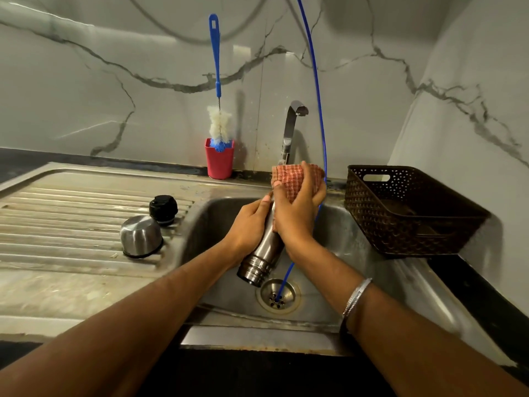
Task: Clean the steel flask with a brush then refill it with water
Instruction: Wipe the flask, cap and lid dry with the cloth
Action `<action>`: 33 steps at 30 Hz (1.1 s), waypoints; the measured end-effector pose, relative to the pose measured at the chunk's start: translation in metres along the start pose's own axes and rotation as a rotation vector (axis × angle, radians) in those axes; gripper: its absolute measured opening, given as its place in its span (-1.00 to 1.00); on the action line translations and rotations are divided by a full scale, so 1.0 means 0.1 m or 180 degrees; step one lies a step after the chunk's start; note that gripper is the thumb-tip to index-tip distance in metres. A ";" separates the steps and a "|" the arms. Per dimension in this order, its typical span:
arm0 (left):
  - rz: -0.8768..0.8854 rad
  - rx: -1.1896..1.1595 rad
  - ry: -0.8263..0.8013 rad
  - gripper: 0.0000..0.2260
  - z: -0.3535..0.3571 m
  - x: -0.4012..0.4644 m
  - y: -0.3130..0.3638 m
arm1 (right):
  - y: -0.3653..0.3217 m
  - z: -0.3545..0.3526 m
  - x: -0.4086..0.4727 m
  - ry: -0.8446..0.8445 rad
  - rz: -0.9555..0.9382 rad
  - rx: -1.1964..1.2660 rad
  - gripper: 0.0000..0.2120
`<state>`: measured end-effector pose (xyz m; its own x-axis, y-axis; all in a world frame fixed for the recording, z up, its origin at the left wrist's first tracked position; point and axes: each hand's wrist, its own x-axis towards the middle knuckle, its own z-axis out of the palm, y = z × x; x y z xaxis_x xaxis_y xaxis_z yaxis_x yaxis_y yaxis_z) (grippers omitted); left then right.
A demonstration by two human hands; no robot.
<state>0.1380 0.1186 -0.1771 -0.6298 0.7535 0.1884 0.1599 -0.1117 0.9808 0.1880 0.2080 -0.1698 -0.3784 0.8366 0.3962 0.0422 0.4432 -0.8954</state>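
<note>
At frame centre, over the sink (337, 230), I see my left hand (249, 224) wrapped around the tilted steel flask (262, 253); my right hand (297, 207) clutches a checked cloth (294, 176) against it. The brush (219, 121) stands in a red cup (219, 163), upper centre.

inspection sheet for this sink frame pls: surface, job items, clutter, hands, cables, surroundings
Surface: steel sink with ribbed drainboard, worn and stained.
Job's things: steel flask tilted over the basin; bottle brush standing in red cup; steel cap and black stopper on the drainboard.
Clutter: dark basket right of the basin.
Hands: left hand grips the flask; right hand presses checked cloth on it.
Cables: blue tube runs down into the drain.
Surroundings: marble-look wall, tap.
</note>
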 end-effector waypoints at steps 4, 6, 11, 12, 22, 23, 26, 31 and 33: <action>0.0474 0.0366 -0.0245 -0.67 0.00 0.00 -0.05 | -0.14 -0.24 0.29 -0.0016 -0.0616 -0.0966 -0.53; 0.0738 0.0995 -0.0482 -0.44 -0.07 -0.02 -0.11 | -0.18 -0.41 0.48 -0.0475 -0.0501 -0.1410 -0.54; 0.0983 0.2149 -0.0125 -0.23 -0.15 -0.06 -0.17 | -0.16 -0.67 0.59 -0.1908 0.0610 -0.0861 -0.73; 0.0977 0.2235 -0.0043 -0.26 -0.15 -0.05 -0.17 | -0.16 -0.66 0.59 -0.1873 0.0615 -0.0961 -0.76; 0.1220 0.2206 -0.0248 -0.36 -0.20 0.01 -0.19 | -0.07 -0.67 0.62 -0.2097 -0.0701 -0.1680 -0.65; 0.1208 0.2123 -0.0295 -0.36 -0.21 0.02 -0.20 | -0.06 -0.68 0.61 -0.2100 -0.0814 -0.1621 -0.61; 0.1465 0.2355 -0.0153 -0.33 -0.21 0.01 -0.18 | -0.04 -0.65 0.58 -0.1688 -0.0609 -0.1007 -0.57; 0.2261 0.3735 0.0089 -0.23 -0.25 0.03 -0.17 | 0.01 -0.57 0.58 -0.1304 0.1157 -0.0805 -0.50; 0.2221 0.3932 0.0093 -0.21 -0.26 0.05 -0.17 | 0.02 -0.56 0.58 -0.1338 0.1186 -0.0974 -0.47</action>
<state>0.1128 0.1073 -0.1912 -0.1595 0.7649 0.6241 0.9814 0.1912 0.0165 0.2180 0.2757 -0.1374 -0.6152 0.7820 -0.0997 0.4796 0.2708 -0.8347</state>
